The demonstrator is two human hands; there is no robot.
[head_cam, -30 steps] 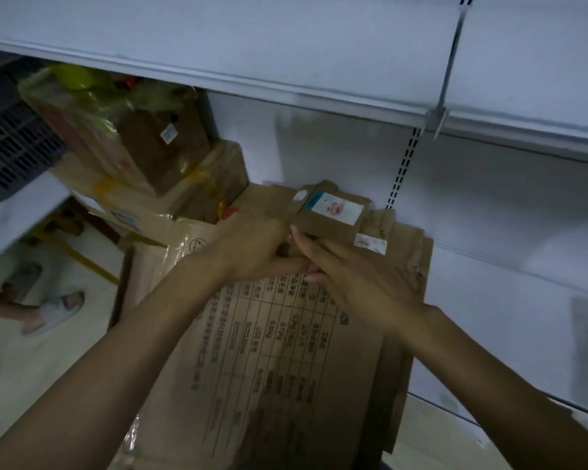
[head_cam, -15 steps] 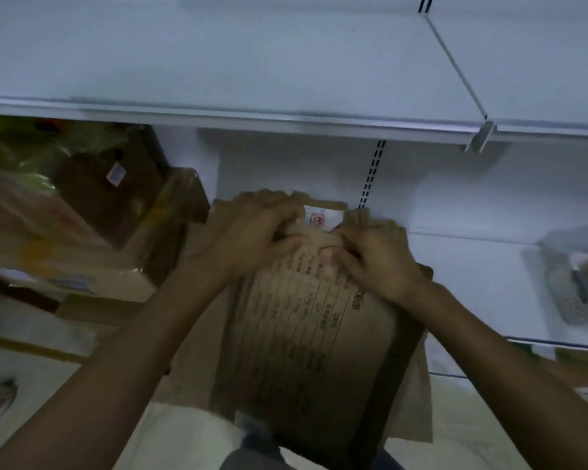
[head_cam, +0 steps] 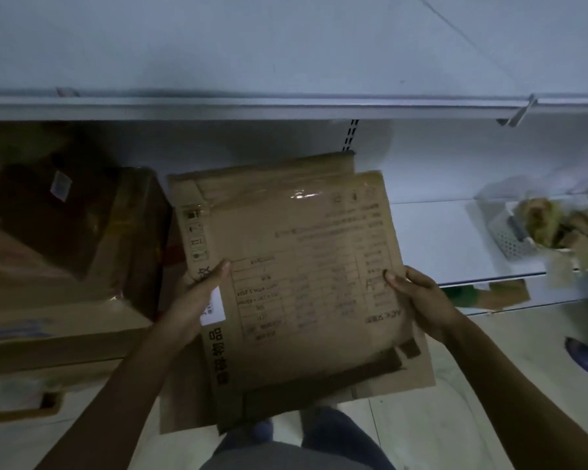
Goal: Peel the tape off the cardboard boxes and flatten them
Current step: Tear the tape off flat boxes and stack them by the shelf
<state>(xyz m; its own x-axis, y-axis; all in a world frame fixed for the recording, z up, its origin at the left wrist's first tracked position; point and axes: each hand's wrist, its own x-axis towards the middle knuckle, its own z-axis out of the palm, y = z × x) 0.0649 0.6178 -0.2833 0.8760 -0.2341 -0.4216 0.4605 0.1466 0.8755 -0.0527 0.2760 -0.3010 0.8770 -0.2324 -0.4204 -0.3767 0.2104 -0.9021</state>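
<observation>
Flattened cardboard box: held level at frame centre | left hand: left edge gripped | right hand: right edge gripped | tape: seen across upper part, probably exposed for peeling.

A shop aisle: white metal shelving with a slotted upright runs above the left grip and right grip holding a flattened box. Taped cartons stack left of the left grip. A perforated basket sits on a lower shelf right of the right grip.

Black "易碎物品" print on the flattened cardboard box; table text illegible
</observation>
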